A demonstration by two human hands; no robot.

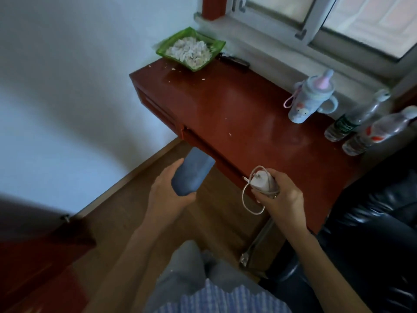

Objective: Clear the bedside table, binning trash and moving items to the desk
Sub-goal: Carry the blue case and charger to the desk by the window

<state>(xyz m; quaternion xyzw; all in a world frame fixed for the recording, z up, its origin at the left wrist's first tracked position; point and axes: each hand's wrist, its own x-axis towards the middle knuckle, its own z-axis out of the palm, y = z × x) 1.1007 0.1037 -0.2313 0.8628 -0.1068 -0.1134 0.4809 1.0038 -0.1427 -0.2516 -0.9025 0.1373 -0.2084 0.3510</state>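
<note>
Both hands hover just off the near edge of the red bedside table, each full. Left hand wraps a blue case, long axis pointing toward the table. Right hand clasps a white charger. Beyond, along the table's far right side: baby cup, two bottles; far left corner, green dish. Labels unreadable.

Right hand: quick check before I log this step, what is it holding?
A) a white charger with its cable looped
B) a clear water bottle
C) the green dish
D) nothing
A. The right hand has its grip closed on a white charger with the cable looping below it; the two water bottles and the green dish sit on the bedside table.
</note>
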